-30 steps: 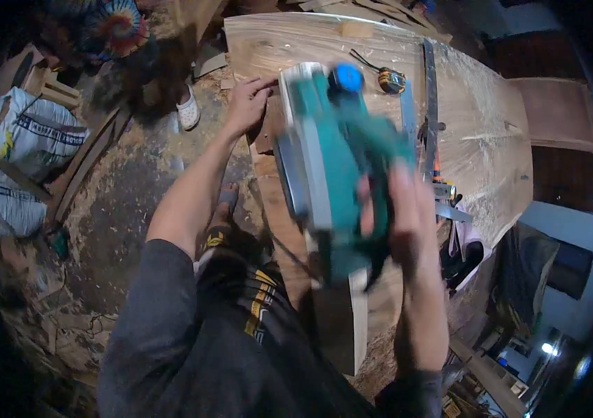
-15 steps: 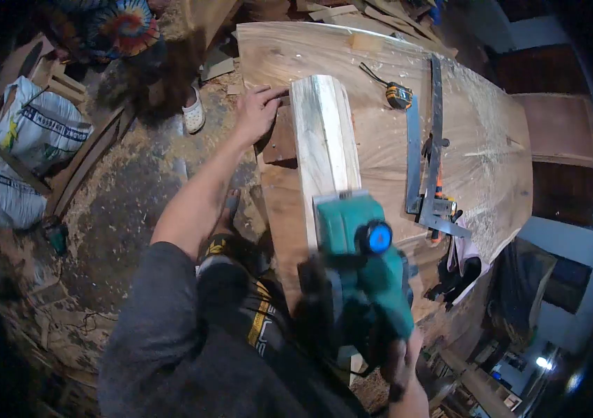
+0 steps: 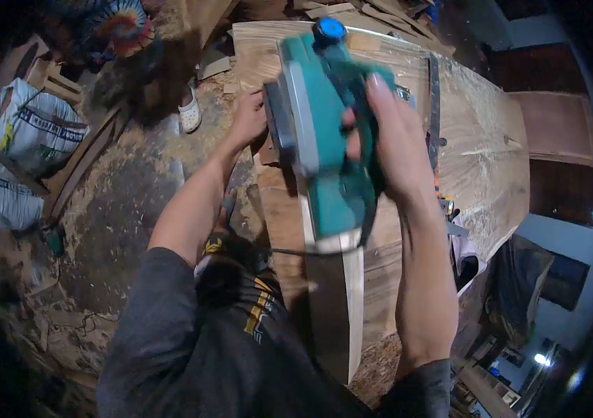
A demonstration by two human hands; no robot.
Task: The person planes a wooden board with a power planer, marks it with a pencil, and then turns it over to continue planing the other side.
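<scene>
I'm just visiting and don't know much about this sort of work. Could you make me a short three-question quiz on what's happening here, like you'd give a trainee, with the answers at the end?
1. Multiple choice: what grips the green power tool?
A) the left hand alone
B) the right hand alone
C) both hands together

2. True or false: the white clog rests on top of the large wooden board.

3. Fill in the colour: the top of the round knob at the tool's far end is ____.

Key:
1. B
2. False; it is on the floor.
3. Blue
</scene>
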